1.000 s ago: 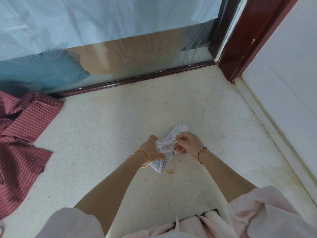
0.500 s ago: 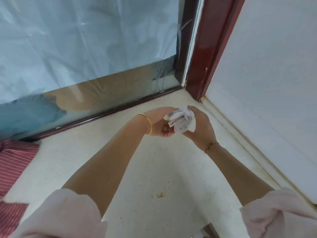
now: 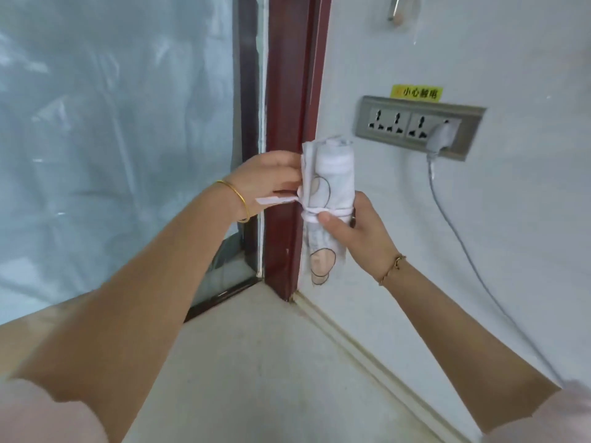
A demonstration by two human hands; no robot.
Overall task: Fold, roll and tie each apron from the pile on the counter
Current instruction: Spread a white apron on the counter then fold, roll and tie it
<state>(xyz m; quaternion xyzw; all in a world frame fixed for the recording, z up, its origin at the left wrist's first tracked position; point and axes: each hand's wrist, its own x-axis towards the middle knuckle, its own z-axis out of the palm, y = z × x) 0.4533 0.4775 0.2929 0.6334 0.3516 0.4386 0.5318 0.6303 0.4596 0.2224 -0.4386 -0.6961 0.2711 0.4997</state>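
A white apron (image 3: pixel 329 187) with round peach prints is rolled into a tight upright bundle, held up in the air in front of the wall corner. A white tie string (image 3: pixel 315 213) is wound and knotted around its middle. My right hand (image 3: pixel 355 231) grips the roll around its lower half, thumb across the tie. My left hand (image 3: pixel 271 177) pinches the roll's upper left edge, and a loose end of the tie (image 3: pixel 276 199) sticks out leftwards below it.
A dark red door frame (image 3: pixel 287 123) stands behind the roll, with plastic-covered glass (image 3: pixel 112 123) to its left. On the white wall is a socket strip (image 3: pixel 419 126) with a grey plug and cable (image 3: pixel 447 199). The speckled counter (image 3: pixel 256 362) lies below.
Both hands have lifted the rolled apron from the counter up to wall height and turned it upright. The view tilted up, so the red striped cloth at the left is out of sight.
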